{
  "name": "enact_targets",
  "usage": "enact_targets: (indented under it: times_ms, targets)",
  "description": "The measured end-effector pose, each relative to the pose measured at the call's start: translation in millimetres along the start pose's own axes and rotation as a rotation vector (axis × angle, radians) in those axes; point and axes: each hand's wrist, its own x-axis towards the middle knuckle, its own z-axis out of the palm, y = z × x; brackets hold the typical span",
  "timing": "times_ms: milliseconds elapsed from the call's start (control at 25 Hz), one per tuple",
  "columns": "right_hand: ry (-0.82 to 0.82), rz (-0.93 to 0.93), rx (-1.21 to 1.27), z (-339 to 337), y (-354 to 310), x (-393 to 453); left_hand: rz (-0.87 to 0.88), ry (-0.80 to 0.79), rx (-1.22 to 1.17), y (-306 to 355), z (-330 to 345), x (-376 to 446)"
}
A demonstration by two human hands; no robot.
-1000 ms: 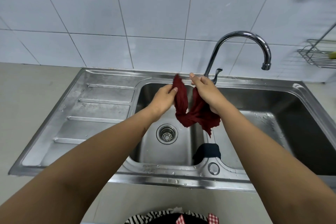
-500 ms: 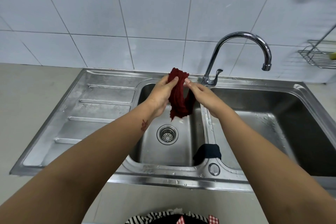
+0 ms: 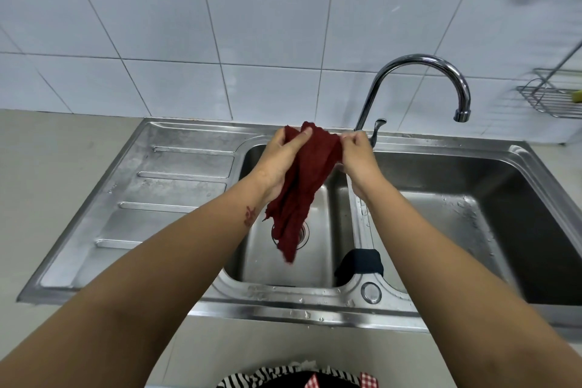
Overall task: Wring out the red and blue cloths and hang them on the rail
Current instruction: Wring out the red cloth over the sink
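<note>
A dark red cloth (image 3: pixel 307 179) hangs over the left sink basin, held at its top by both hands. My left hand (image 3: pixel 278 157) pinches its upper left edge with thumb across the fabric. My right hand (image 3: pixel 357 154) grips the upper right corner. The cloth's lower end dangles in front of the drain. A dark blue cloth (image 3: pixel 362 261) lies draped over the divider (image 3: pixel 362 224) between the two basins, near the front. No rail shows in this view.
The steel double sink (image 3: pixel 441 148) has a ribbed drainboard (image 3: pixel 176 186) at the left. A curved chrome tap (image 3: pixel 419 72) rises behind the divider. A wire rack (image 3: pixel 551 98) is fixed on the tiled wall at far right. Grey counter surrounds the sink.
The red cloth was bunched short between the hands; now it is spread wider at the top and hangs long toward the drain. The blue cloth has not moved.
</note>
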Motion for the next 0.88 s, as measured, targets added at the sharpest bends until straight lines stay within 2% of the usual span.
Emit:
enact_targets:
  times_ms: [80,240,480,600,720,880]
  targets:
    - [0.011,0.079,0.151,-1,0,3,-0.012,0.072,-0.080,5,-7,5]
    - [-0.192,0.217,0.337,-13,-9,2,0.030,0.180,-0.065,17,-22,9]
    - [-0.239,0.167,0.206,-27,3,-6,0.139,0.300,-0.005,21,-34,17]
    - [-0.161,0.162,0.140,-36,9,-1,0.109,0.381,0.024,25,-38,17]
    - [-0.103,0.139,-0.001,-49,14,2,0.067,0.411,-0.072,28,-42,21]
    - [-0.054,0.054,-0.084,-52,17,2,0.092,0.382,0.052,31,-40,19]
